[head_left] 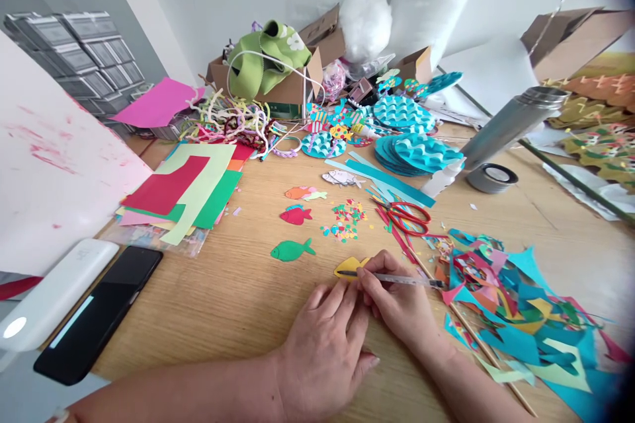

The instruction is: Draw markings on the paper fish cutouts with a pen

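My right hand [397, 301] grips a pen [404, 279] with a clear barrel, its tip on a yellow paper fish [350, 266]. Flat on the table lies my left hand [325, 337], its fingers stretched toward the yellow fish's lower edge; they partly cover the fish together with my right hand. Beyond the hands are a green paper fish [292, 250], a red paper fish [296, 215], an orange paper fish [297, 193] and a white fish with drawn lines [342, 178]. Small coloured paper bits [348, 213] are heaped near them.
Red-handled scissors [409, 217] lie near a white glue bottle [443, 176]. Paper scraps [526, 317] and a wooden stick [489, 353] are at right. A steel flask [510, 129] stands behind. Coloured paper sheets [213, 192], a phone [99, 314] and a white device [62, 291] are left.
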{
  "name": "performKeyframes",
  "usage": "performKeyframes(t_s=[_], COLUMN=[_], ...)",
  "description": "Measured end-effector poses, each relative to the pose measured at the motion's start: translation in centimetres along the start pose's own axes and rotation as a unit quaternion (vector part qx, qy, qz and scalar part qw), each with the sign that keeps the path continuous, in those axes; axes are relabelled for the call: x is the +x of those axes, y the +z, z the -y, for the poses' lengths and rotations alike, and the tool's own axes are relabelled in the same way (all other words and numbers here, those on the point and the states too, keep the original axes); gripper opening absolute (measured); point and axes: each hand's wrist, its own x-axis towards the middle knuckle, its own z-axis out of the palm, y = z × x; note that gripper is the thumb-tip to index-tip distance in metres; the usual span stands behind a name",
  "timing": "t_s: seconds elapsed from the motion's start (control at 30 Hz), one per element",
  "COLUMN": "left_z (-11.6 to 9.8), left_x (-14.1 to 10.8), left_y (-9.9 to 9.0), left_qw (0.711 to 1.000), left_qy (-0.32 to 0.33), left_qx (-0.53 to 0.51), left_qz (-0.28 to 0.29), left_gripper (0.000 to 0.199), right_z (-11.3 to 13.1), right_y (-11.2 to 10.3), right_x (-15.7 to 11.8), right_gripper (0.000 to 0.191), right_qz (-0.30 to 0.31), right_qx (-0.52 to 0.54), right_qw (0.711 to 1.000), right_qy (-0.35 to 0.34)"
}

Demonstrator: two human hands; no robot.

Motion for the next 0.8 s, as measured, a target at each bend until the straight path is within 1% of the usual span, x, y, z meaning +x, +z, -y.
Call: performKeyframes(t_s=[0.13,0.4,0.63,0.8], left_z=[0.0,0.0,0.0,0.0], left_x=[0.0,0.1,0.1,0.1], left_y=[0.0,-0.2,-0.3,-0.3], left_qw=[1.0,1.0,1.0,1.0], left_qy=[0.001,0.001,-0.001,0.0], left_qx=[0.0,0.003,0.003,0.003], left_qz=[-0.005,0.003,0.013,0.015], left_gripper=[0.058,0.058,0.058,0.057], right_z=[-0.7,0.6,0.2,0.3], right_y=[-0.1,0.0,0.0,0.0], right_x=[0.0,0.1,0.2,0.2], right_gripper=[0.03,0.033,0.034,0.033], right_qz=[0.007,0.011,0.015,0.013], right_qx=[-0.007,-0.023,-0.03,-0.041], right_qw=[1.0,1.0,0.999,0.999], right_qy=[-0.007,0.003,0.014,0.011])
